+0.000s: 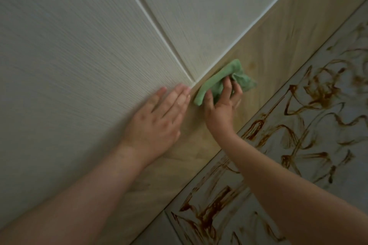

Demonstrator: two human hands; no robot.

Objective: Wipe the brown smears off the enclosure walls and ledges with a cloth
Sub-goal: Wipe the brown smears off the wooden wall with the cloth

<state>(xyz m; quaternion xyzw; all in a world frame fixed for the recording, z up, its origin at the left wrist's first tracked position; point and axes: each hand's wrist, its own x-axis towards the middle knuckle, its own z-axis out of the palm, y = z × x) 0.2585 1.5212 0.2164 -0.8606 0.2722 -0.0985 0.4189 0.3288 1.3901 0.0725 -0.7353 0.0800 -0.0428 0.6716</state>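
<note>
A crumpled green cloth [217, 81] lies on the pale wooden ledge [274, 45], right beside the seam where the ledge meets the white wall panel [79, 45]. My right hand [224, 105] grips the cloth with curled fingers and presses it on the ledge. My left hand [159, 119] rests flat on the white wall panel, fingers straight, its fingertips near the cloth's left end. Thick brown smears [310, 101] cover the grey surface to the right of the ledge. A faint brownish mark [253, 64] shows on the ledge just beyond the cloth.
A second white wall panel [209, 6] joins the first along a grooved seam [157, 28]. The smeared grey surface [338, 165] runs along the ledge's lower right edge. A joint [169, 223] divides that grey surface near the bottom.
</note>
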